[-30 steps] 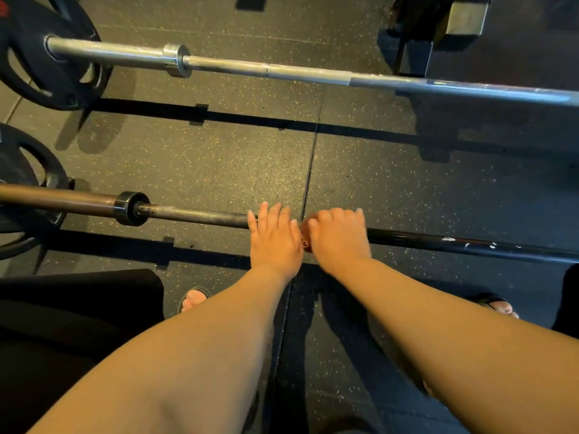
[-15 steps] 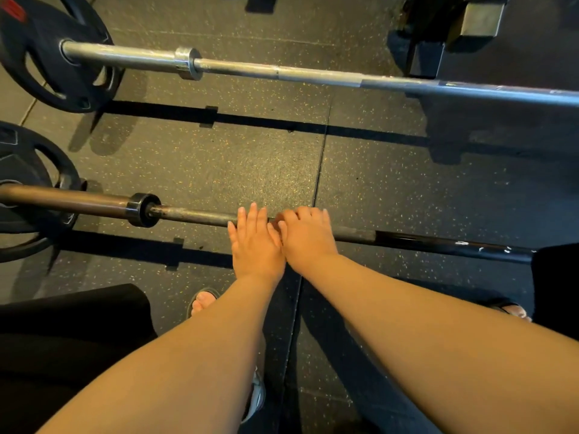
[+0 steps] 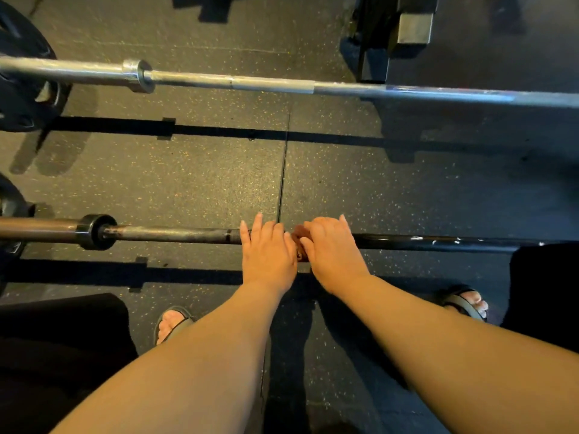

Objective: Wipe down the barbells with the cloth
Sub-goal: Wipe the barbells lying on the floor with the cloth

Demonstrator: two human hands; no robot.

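A dark barbell (image 3: 175,234) lies across the rubber floor close to me, with a black collar at its left. Both hands lie on its shaft side by side. My left hand (image 3: 268,255) rests on the bar with its fingers fairly straight. My right hand (image 3: 332,249) curls over the bar and over a small brownish cloth (image 3: 299,238), which peeks out between the two hands and is mostly hidden. A silver barbell (image 3: 266,83) lies parallel farther away, untouched.
Black weight plates (image 3: 22,98) sit on the left ends of both bars, the near bar's plate (image 3: 9,214) at the frame edge. A black rack base (image 3: 404,29) stands behind the silver bar. My sandalled feet (image 3: 172,322) stand just short of the near bar.
Both hands slid left along the near bar toward the collar, then back to the right, farther from the collar than one second ago. The bars stayed put.
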